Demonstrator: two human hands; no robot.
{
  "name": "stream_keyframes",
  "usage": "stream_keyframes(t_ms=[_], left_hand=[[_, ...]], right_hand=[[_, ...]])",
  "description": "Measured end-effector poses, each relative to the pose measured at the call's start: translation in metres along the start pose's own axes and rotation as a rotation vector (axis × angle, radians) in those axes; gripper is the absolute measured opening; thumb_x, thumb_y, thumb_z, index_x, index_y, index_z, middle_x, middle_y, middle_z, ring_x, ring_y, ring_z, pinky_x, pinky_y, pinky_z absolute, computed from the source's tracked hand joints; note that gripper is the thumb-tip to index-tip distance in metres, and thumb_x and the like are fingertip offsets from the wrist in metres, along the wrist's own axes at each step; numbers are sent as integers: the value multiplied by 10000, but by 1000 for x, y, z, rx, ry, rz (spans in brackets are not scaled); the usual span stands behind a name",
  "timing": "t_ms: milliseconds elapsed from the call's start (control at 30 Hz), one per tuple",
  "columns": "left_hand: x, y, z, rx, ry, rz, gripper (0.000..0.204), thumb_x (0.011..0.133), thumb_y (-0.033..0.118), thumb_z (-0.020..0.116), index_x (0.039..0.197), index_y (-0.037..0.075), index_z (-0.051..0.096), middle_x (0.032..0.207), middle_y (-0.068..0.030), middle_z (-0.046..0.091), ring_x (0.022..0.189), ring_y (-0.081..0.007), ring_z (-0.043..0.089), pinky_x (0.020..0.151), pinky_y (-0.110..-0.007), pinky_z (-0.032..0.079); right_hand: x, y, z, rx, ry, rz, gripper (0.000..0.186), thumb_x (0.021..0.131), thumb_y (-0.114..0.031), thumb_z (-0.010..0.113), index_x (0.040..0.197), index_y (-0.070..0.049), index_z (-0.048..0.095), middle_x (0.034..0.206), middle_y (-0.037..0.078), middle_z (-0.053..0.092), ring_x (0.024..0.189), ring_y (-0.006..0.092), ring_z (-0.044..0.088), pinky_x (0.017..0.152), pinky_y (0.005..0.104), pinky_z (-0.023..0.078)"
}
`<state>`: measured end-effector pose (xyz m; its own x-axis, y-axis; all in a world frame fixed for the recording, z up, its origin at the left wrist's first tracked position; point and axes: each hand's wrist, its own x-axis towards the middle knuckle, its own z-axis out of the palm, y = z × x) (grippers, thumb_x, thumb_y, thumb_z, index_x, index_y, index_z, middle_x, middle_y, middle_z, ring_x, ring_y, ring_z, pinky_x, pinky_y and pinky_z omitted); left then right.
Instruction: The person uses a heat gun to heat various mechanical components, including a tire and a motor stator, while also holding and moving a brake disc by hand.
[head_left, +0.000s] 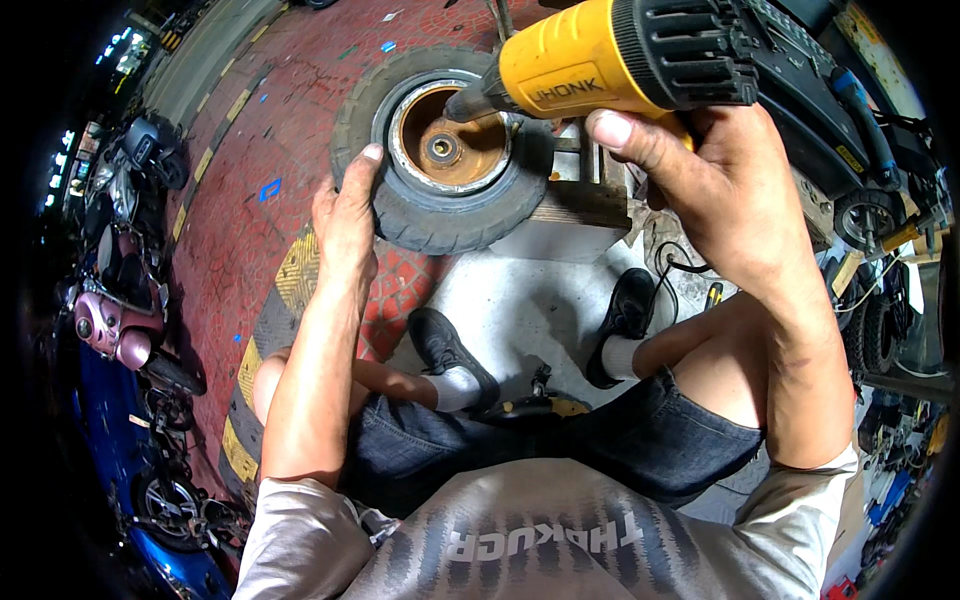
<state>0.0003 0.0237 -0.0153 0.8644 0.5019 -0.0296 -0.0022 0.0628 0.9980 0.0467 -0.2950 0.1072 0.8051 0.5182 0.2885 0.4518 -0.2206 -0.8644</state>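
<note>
A small wheel with a dark rubber tire (466, 224) and a rusty metal rim (470, 165) is tilted up at the top middle, by a low wooden stand (580, 215). My left hand (345, 210) grips the tire's left side, thumb on the sidewall. My right hand (720, 190) is closed on the handle of a yellow and black heat gun (600, 65). The gun's dark metal nozzle (480, 100) points into the upper part of the rim, over the rusty hub; whether it touches the rim I cannot tell.
Scooters (125, 330) and a blue vehicle (100, 430) stand along the left, beyond red paving and a black-and-yellow striped curb (300, 260). At the right are tools, cables and spare wheels (862, 220). My legs and shoes frame the grey floor (510, 300) below.
</note>
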Motion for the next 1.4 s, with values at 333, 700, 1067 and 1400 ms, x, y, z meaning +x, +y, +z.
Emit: stream_keyframes(t_ms=[333,700,1067,1400], left_hand=[[6,-5,-7,-37,-12,-41,494,1026,338,679,1282,-83,650,1190,-189,745,1037,-253,742,940,-381,603],[5,-2,-5,4,13,-36,516,1001,336,711,1285,-91,649,1206,-188,741,1059,-251,735,960,-382,591],[-1,0,-2,47,20,10,656,926,418,799,1310,-81,617,1231,-182,727,1109,-241,713,1009,-376,559],[-11,14,9,28,25,50,466,996,259,724,1322,-65,650,1183,-164,759,1029,-222,756,938,-366,609]], right_hand=[[-2,9,-4,-170,-14,-30,482,990,-322,780,1347,-14,686,1003,39,756,778,71,630,681,263,525],[7,12,10,33,-91,0,492,982,-249,789,1378,5,644,1289,117,734,1198,196,670,1061,361,528],[16,23,7,-102,-1,-136,460,1010,-284,760,1351,11,670,1238,98,751,1105,172,693,967,336,554],[-8,6,-17,-32,-53,69,469,1015,-266,756,1351,47,658,1214,142,756,1101,179,713,942,295,572]])
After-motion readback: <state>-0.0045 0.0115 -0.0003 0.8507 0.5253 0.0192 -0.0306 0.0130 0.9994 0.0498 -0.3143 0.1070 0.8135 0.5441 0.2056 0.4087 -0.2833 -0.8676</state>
